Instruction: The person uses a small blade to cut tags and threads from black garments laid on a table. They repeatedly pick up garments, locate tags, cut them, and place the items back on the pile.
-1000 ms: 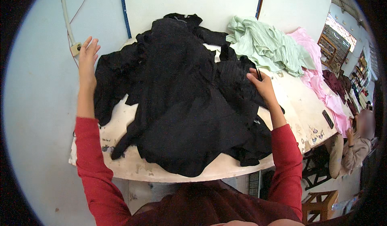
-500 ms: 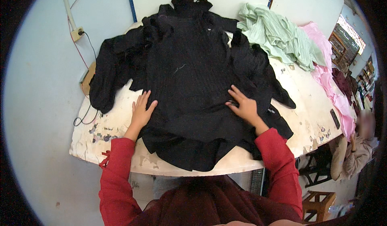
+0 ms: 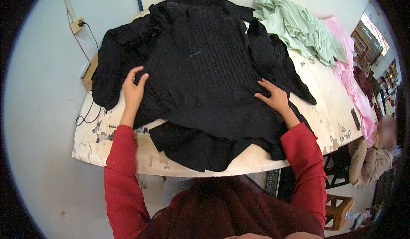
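Observation:
A black long-sleeved garment (image 3: 200, 72) with a pleated front lies spread over the worktable (image 3: 149, 158), its collar at the far end. On its left side is my left hand (image 3: 133, 89), fingers bent and thumb apart, with nothing visible between them. My right hand (image 3: 275, 99) rests on the garment's right side, fingers stretched and spread. A pale loose thread (image 3: 194, 53) lies on the pleats. The lower layer of the hem (image 3: 200, 149) hangs out below the upper one, toward the near edge.
A pale green cloth (image 3: 294, 27) and a pink cloth (image 3: 356, 98) lie at the right, near a dark phone-like object (image 3: 355, 119). A wall socket with a plug (image 3: 80, 24) is at left. Another person (image 3: 373, 162) sits beyond the table; a wooden stool (image 3: 339, 211) stands below.
Both hands have moved away from me and outward. The garment's upper layer now lies wider and its near edge farther off, with more pleats showing and table visible between the layers at left.

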A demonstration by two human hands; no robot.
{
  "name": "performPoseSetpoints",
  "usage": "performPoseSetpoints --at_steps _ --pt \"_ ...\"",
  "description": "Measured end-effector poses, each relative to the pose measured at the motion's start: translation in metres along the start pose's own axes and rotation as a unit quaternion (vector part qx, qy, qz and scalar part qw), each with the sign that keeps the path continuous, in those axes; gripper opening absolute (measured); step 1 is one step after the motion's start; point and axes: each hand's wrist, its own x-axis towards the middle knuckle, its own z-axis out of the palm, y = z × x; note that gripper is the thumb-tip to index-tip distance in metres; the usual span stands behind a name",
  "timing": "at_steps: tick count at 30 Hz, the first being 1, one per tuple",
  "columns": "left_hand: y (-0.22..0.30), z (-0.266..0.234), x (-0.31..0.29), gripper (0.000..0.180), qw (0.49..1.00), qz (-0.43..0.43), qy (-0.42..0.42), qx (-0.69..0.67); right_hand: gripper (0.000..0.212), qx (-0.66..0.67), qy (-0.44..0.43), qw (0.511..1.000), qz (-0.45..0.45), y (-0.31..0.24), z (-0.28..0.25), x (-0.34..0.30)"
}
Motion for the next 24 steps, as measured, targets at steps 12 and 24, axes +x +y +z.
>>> performPoseSetpoints --at_steps 12,24 --pt "0.125 -0.012 -0.099 0.040 0.944 0.217 -0.247 0.026 0.050 0.107 0.094 0.990 -0.019 -0.042 -0.021 -0.063" --pt "0.103 -0.002 -0.161 0.035 0.928 0.147 -0.342 0.027 0.047 0.053 -0.033 0.998 0.012 -0.040 -0.012 -0.094"
